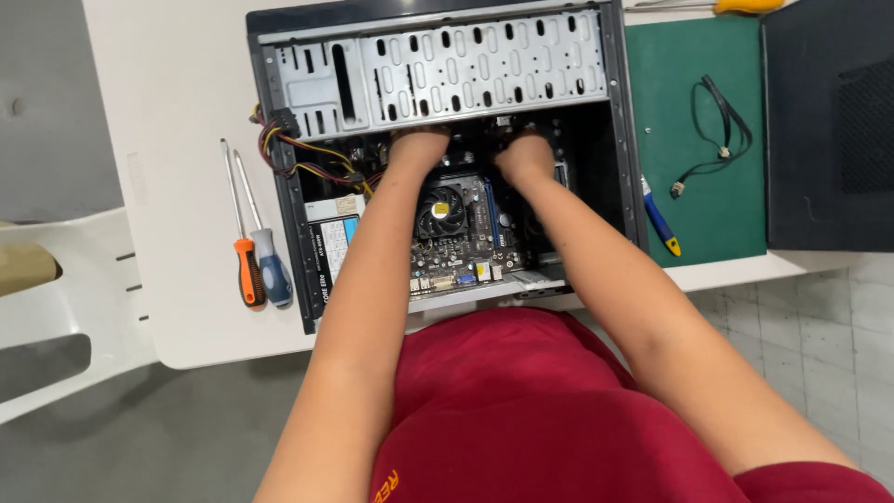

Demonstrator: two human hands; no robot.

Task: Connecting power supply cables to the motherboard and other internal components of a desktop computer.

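An open black computer case [622, 112] lies on its side on a white table [186, 140]. Inside I see the motherboard [466, 247] with a black cooler fan [440, 211], and a power supply [332, 247] at the left with coloured wires [303, 154]. Both my hands reach deep into the case, under the perforated metal drive cage [484, 65]. My left hand [419, 149] is above the fan; my right hand [526, 156] is beside it to the right. The fingers of both are hidden under the cage, so what they hold does not show.
Two screwdrivers, one with an orange handle [248, 270] and one with a grey-blue handle [273, 270], lie left of the case. A green mat [694, 205] at the right carries a black cable [712, 130] and a blue-yellow tool [659, 222]. The black side panel [829, 121] lies far right. A white chair [65, 307] stands left.
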